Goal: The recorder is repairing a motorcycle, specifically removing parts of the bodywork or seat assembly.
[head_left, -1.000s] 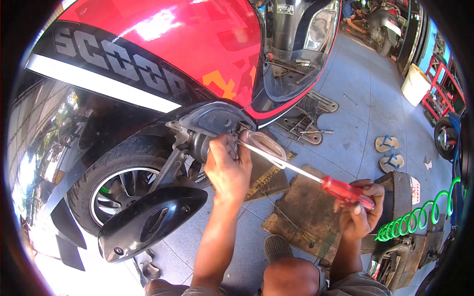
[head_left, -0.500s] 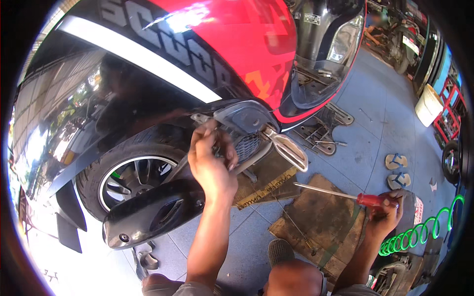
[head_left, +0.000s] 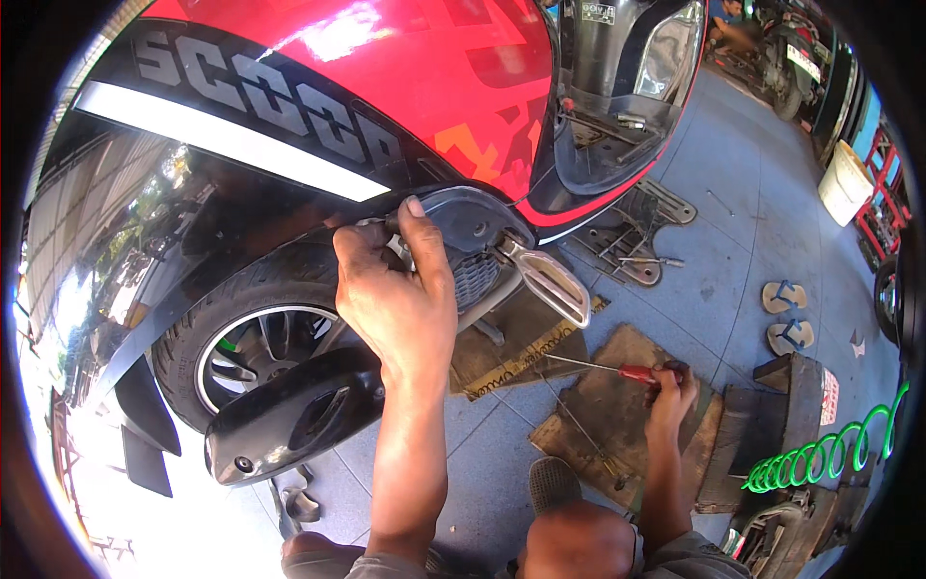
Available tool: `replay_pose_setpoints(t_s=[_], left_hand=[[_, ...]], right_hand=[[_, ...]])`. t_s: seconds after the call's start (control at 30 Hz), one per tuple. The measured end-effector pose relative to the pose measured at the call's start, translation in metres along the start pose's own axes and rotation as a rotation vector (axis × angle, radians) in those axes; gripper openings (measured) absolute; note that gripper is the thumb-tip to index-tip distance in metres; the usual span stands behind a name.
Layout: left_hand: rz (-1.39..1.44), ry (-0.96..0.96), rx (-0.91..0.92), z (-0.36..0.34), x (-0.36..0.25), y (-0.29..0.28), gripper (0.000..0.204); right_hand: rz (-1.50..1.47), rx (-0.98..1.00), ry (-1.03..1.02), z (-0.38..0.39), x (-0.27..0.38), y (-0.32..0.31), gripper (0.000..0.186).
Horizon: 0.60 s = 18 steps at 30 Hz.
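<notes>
My left hand (head_left: 400,294) is raised in front of the scooter's side, between the rear wheel (head_left: 265,362) and the black ribbed side cover (head_left: 477,222). Its fingers are curled and the thumb points up; whatever sits between them is hidden. My right hand (head_left: 672,391) is closed round the red handle of a long screwdriver (head_left: 588,364), whose shaft points left above the cardboard. A fold-out footrest (head_left: 550,287) sticks out beside the side cover. Below my left hand, a black exhaust muffler (head_left: 289,420) runs alongside the wheel. Red and black body panels (head_left: 415,87) rise above.
Brown cardboard (head_left: 627,415) lies on the blue tiled floor, with a second screwdriver (head_left: 593,444) on it. Metal brackets (head_left: 637,227) lie beyond the scooter. Sandals (head_left: 786,318), a white bucket (head_left: 846,183) and a coiled green hose (head_left: 820,458) are at the right. Another person (head_left: 725,24) crouches far off.
My right hand has moved left and slightly up with the screwdriver. My left hand has turned, its thumb now pointing up near the side cover. The view has shifted slightly.
</notes>
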<state>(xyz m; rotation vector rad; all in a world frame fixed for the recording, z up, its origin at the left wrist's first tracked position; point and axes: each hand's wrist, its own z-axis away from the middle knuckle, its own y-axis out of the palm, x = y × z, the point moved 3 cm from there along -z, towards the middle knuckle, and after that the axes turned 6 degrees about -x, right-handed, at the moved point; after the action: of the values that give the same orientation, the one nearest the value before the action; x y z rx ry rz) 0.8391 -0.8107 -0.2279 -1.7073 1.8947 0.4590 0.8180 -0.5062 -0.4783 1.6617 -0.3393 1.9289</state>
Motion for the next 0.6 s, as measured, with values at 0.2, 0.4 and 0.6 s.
replay_pose_setpoints(t_s=[0.2, 0.4, 0.6], left_hand=[[0.033, 0.056, 0.098, 0.021, -0.024, -0.005, 0.031], [0.123, 0.216, 0.151, 0.034, -0.035, 0.002, 0.035], [0.192, 0.407, 0.364, 0.034, -0.032, 0.0, 0.023]], right_hand=[[-0.036, -0.043, 0.135, -0.009, -0.039, 0.002, 0.011], [-0.105, -0.074, 0.282, -0.017, -0.071, -0.009, 0.013], [-0.033, -0.096, 0.37, -0.037, -0.102, -0.039, 0.014]])
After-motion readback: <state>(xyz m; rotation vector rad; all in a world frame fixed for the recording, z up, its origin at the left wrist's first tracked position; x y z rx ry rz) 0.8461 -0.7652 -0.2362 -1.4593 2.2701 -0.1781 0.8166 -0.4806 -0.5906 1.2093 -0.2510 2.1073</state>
